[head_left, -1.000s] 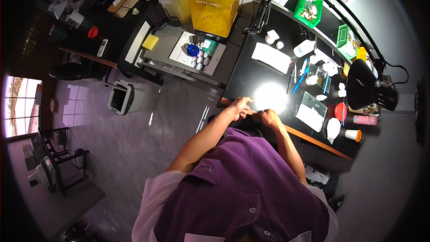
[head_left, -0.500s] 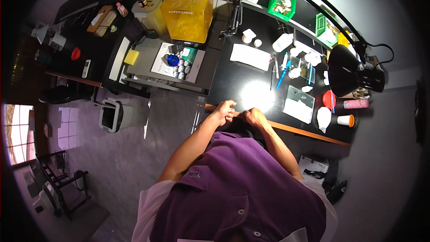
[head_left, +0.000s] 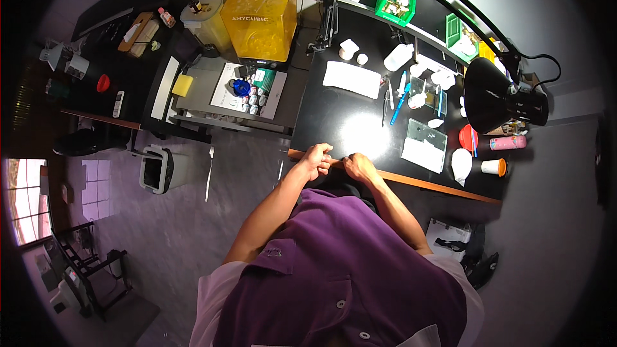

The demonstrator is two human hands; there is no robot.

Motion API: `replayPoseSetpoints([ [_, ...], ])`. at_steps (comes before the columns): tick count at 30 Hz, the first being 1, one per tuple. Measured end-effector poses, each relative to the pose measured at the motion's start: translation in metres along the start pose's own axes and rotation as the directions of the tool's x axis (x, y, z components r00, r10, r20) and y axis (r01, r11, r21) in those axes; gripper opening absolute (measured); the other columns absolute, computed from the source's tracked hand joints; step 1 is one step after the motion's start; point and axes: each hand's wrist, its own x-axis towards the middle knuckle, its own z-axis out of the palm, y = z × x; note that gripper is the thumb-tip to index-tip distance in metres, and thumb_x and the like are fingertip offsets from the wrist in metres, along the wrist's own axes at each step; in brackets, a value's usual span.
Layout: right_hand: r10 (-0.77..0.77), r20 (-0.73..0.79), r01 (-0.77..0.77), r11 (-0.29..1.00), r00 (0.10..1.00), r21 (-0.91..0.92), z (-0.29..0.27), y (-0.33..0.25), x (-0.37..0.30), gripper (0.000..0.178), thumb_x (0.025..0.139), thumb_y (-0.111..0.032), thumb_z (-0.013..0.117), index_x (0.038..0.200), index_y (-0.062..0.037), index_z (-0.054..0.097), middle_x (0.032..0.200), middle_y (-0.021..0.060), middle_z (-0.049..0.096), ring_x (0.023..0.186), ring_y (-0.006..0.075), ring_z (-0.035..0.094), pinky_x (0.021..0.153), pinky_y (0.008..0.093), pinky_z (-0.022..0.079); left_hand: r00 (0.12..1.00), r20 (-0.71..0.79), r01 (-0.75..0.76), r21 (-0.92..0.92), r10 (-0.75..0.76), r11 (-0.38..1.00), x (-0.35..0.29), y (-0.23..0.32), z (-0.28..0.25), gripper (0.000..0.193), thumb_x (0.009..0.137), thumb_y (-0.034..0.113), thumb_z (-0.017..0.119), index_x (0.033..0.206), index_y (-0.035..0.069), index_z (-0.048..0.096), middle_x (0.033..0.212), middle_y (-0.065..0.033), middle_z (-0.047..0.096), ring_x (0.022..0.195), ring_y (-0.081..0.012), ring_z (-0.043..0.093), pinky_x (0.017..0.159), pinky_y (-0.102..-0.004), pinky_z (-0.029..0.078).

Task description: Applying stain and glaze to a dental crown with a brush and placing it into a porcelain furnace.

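Note:
My left hand [head_left: 316, 161] rests at the wooden front edge [head_left: 418, 183] of the black worktable [head_left: 315, 122]. Its fingers are loosely curled, and no object shows in them. A short way to its right, my right hand [head_left: 360, 166] lies closed against the same edge, back of the hand up; no object shows there either. The two hands are apart. Beyond them a bright patch of lamplight falls on the tabletop. Nearest to the right hand is a glass plate [head_left: 421, 132] with a white sheet [head_left: 423, 153] on its front part.
Farther back lie a folded white cloth [head_left: 351, 80], a blue pen [head_left: 400, 105] and a white bottle [head_left: 398, 57]. A black lamp [head_left: 491, 93] overhangs the right side, near an orange-rimmed cup [head_left: 493, 167]. A yellow cover [head_left: 260, 22] and a waste bin [head_left: 156, 169] are leftward.
The view has shifted a little, so the tables and objects sit slightly farther left in the picture. Both hands keep nearly the same place and pose at the edge.

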Motion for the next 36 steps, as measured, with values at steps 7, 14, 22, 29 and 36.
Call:
replayPoseSetpoints([
  [7, -0.004, -0.018, 0.004, 1.0, 1.0, 0.01, -0.009, -0.002, -0.004, 0.046, 0.091, -0.033, 0.049, 0.083, 0.0077, 0.069, 0.088, 0.035, 0.066, 0.09, 0.0487, 0.067, 0.086, 0.0522, 0.051, 1.0, -0.011, -0.002, 0.005, 0.002, 1.0, 0.002, 0.001, 0.002, 0.024, 0.094, 0.026, 0.051, 0.074, 0.019, 0.039, 0.057, 0.0078, 0.032, 0.042, -0.0042, 0.022, 0.04, -0.0239, 0.022],
  [14, 0.047, -0.056, -0.049, 0.998, 0.997, -0.049, -0.008, -0.002, -0.006, 0.045, 0.091, -0.033, 0.051, 0.084, 0.0076, 0.07, 0.088, 0.0342, 0.067, 0.089, 0.0489, 0.067, 0.085, 0.053, 0.052, 0.998, -0.054, 0.016, -0.01, -0.016, 1.0, 0.002, 0.005, 0.003, 0.024, 0.095, 0.028, 0.051, 0.075, 0.02, 0.041, 0.057, 0.0077, 0.033, 0.04, -0.0036, 0.024, 0.04, -0.0237, 0.022],
  [22, 0.029, -0.054, -0.029, 1.0, 0.998, -0.003, 0.004, 0.01, -0.005, 0.044, 0.092, -0.033, 0.053, 0.086, 0.0076, 0.069, 0.087, 0.0347, 0.066, 0.089, 0.0494, 0.066, 0.083, 0.0534, 0.052, 0.997, -0.078, -0.017, 0.087, 0.024, 0.996, -0.002, -0.007, 0.005, 0.028, 0.092, 0.025, 0.054, 0.07, 0.019, 0.036, 0.057, 0.0078, 0.03, 0.042, -0.0048, 0.024, 0.041, -0.0256, 0.022],
  [29, -0.041, -0.016, 0.041, 0.999, 0.999, 0.003, 0.002, 0.01, -0.003, 0.043, 0.091, -0.03, 0.051, 0.084, 0.0082, 0.068, 0.085, 0.0355, 0.065, 0.087, 0.0502, 0.066, 0.081, 0.0536, 0.052, 0.981, -0.078, -0.169, 0.126, 0.18, 0.978, -0.008, -0.005, -0.006, 0.026, 0.092, 0.02, 0.06, 0.076, 0.018, 0.04, 0.063, 0.0053, 0.042, 0.042, -0.0044, 0.029, 0.04, -0.0234, 0.023],
  [36, 0.011, 0.033, -0.013, 0.999, 0.999, 0.038, -0.003, 0.003, -0.001, 0.045, 0.091, -0.033, 0.053, 0.089, 0.0093, 0.069, 0.09, 0.0347, 0.066, 0.092, 0.0492, 0.066, 0.086, 0.0519, 0.052, 0.998, -0.035, -0.062, -0.015, 0.061, 0.998, -0.01, -0.008, -0.002, 0.025, 0.091, 0.022, 0.058, 0.074, 0.018, 0.04, 0.06, 0.0054, 0.039, 0.042, -0.0044, 0.029, 0.039, -0.0235, 0.022],
])
